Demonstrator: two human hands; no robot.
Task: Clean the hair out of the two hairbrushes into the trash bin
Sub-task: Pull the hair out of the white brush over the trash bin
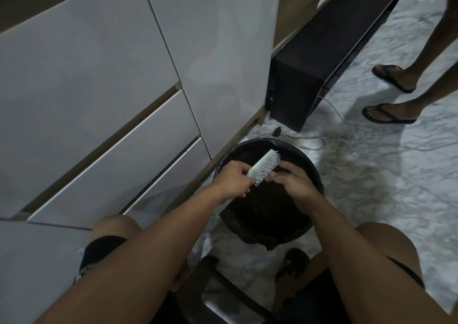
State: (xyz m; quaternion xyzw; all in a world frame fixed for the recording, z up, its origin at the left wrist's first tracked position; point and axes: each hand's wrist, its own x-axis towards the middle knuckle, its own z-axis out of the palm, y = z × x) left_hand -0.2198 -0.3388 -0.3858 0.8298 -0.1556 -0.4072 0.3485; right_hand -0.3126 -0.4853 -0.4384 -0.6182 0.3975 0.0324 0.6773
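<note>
Marble floor, white cabinet doors beside me. Pale hairbrush (pixel 264 166) over the black trash bin (pixel 313 174), light, stiff plastic; handle is the place to hold. My left grip (pixel 233 181) is closed round that handle; right grip (pixel 295 187), fingers pinched together, picks at the bristles.

Bare forearms (pixel 158 239) and knees are seen; black shorts (pixel 99 251) are worn, with what may be a patterned hem.
</note>
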